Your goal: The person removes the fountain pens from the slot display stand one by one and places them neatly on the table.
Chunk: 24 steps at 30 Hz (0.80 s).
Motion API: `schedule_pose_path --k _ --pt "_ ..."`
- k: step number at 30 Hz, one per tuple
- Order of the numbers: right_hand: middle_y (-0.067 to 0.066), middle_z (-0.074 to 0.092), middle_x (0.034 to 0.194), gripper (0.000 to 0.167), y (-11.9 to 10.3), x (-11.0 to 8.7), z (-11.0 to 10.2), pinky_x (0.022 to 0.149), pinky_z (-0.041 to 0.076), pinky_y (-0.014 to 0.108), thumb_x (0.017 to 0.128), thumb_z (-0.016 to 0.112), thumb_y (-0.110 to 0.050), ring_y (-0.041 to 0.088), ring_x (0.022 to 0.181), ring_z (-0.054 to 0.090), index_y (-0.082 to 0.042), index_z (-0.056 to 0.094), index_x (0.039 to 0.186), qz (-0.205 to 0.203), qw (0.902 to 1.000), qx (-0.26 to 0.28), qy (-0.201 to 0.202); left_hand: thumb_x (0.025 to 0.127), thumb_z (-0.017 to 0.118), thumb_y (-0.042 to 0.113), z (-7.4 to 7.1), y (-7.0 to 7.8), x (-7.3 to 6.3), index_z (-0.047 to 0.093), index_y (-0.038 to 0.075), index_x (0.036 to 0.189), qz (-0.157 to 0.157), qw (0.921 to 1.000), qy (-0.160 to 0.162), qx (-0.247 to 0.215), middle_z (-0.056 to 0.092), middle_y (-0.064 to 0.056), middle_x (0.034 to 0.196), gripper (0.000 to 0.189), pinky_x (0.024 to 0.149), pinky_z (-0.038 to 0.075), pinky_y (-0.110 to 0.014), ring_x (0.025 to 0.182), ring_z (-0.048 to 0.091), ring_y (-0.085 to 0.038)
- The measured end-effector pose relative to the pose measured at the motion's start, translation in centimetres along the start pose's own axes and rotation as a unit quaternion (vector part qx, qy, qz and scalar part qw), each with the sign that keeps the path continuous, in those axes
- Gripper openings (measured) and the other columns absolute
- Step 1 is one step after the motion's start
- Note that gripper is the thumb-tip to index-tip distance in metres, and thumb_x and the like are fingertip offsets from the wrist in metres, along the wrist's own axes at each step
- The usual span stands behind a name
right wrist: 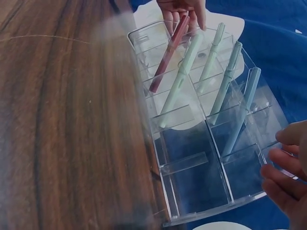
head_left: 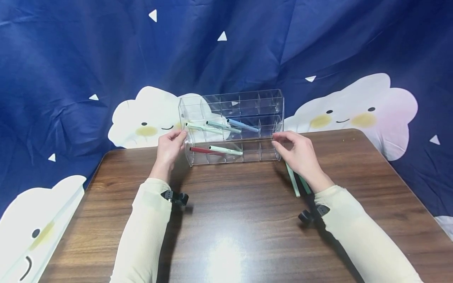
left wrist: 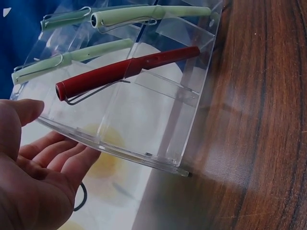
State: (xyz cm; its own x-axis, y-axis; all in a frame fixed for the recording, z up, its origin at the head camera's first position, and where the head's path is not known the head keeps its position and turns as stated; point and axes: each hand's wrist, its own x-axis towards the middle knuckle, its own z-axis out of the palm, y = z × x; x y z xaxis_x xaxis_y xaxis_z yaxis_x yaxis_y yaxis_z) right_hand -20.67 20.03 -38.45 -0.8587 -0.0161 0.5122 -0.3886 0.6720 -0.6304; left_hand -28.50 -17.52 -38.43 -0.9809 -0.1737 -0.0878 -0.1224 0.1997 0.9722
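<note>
A clear acrylic pen organizer (head_left: 249, 96) with tiered compartments stands at the back of the table. My left hand (head_left: 170, 148) grips its left side panel, thumb toward the front edge and fingers on the outer face. At the opposite end, my right hand (head_left: 299, 153) holds the right side panel between thumb and fingers. In the bottom tier lie a red pen (left wrist: 110, 76) and a pale green pen (head_left: 226, 150). The middle tier carries a pale green pen (left wrist: 43, 66), a teal pen (right wrist: 226, 84) and a blue pen (head_left: 243, 125), all with caps facing left.
On the wooden table (head_left: 226, 212), a light green pen (head_left: 293, 181) and a darker green pen (head_left: 304, 184) lie partly under my right hand. A blue curtain (head_left: 247, 47) with white clouds hangs behind the table's far edge.
</note>
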Motion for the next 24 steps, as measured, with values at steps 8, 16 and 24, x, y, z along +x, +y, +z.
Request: schedule_pose_path --k 8,16,24 --pt "0.020 0.079 0.124 0.028 -0.9 1.2 0.8 0.102 0.057 0.051 0.099 0.075 -0.006 0.040 0.118 0.073 -0.003 0.077 0.127 -0.008 0.9998 0.019 -0.007 0.108 0.066 0.029 -0.1 0.0 0.0 0.068 -0.001 0.140 -0.003 1.0000 0.001 -0.006 0.067 -0.016 0.132 0.044 0.113 0.059 -0.039 0.128 0.067 -0.031" --pt "0.022 0.077 0.128 0.031 -1.7 1.9 1.8 0.109 0.055 0.057 0.098 0.077 -0.007 0.042 0.123 0.071 -0.002 0.075 0.129 -0.015 0.9997 0.015 -0.014 0.108 0.067 0.030 -0.1 -0.1 -0.1 0.068 -0.001 0.140 -0.003 1.0000 0.003 0.002 0.066 -0.013 0.125 0.045 0.113 0.059 -0.039 0.125 0.068 -0.029" --pt "0.020 0.077 0.130 0.035 -2.2 2.7 2.8 0.111 0.054 0.055 0.098 0.079 -0.011 0.040 0.125 0.071 -0.002 0.074 0.132 -0.047 0.9987 0.010 -0.016 0.108 0.066 0.030 0.0 0.0 0.0 0.068 -0.001 0.141 0.000 1.0000 -0.001 0.000 0.065 -0.010 0.122 0.045 0.114 0.058 -0.039 0.130 0.066 -0.033"
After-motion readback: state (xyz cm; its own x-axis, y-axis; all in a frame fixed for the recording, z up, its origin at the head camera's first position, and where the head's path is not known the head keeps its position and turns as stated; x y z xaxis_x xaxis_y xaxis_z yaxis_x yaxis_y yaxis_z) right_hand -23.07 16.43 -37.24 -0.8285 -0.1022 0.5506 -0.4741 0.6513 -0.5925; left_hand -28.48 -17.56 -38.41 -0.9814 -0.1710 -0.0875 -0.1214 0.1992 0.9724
